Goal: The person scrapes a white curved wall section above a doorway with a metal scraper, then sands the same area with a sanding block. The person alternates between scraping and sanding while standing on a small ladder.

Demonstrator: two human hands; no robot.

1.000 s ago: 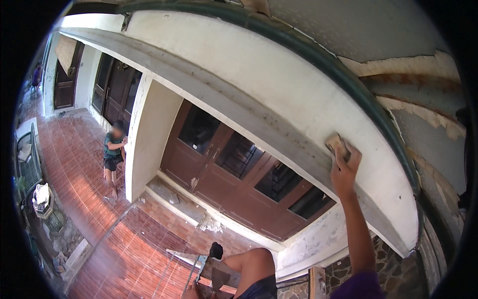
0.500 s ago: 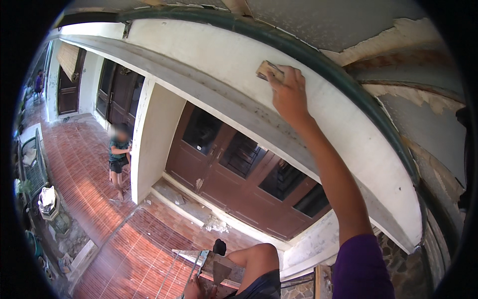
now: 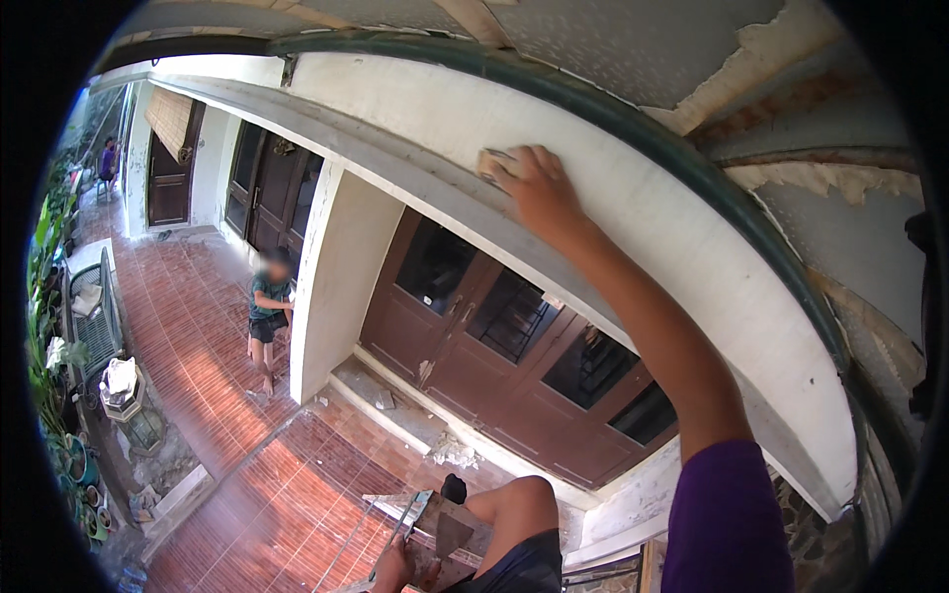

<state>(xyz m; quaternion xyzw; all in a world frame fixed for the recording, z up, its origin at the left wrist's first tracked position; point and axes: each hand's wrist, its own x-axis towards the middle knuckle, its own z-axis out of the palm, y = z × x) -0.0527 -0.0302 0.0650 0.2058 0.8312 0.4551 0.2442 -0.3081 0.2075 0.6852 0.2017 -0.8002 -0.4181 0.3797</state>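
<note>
My right hand (image 3: 542, 193) is raised against the white curved beam (image 3: 633, 188), closed around a small tan sanding block (image 3: 491, 162). The block presses on the lower part of the beam's face, just above a dirty grey ledge (image 3: 425, 153). Low in the view, my left hand (image 3: 394, 565) is closed on the rail of a ladder (image 3: 420, 509). Beside it lies a scraper (image 3: 453, 534) with a wide, flat triangular blade; its handle is partly hidden. My bent knee (image 3: 529, 499) is next to the ladder top.
A dark green pipe (image 3: 593, 94) runs along the beam's top, under a peeling ceiling (image 3: 781, 59). Brown doors (image 3: 494, 346) stand below. Another person (image 3: 269, 306) is at the white pillar (image 3: 321, 287). Red tiles (image 3: 198, 346) cover the floor; a bench (image 3: 96, 306) and plants line the left.
My right hand has slid the sanding block left and down the beam toward the ledge. The whole view has shifted slightly. My left hand stays at the ladder.
</note>
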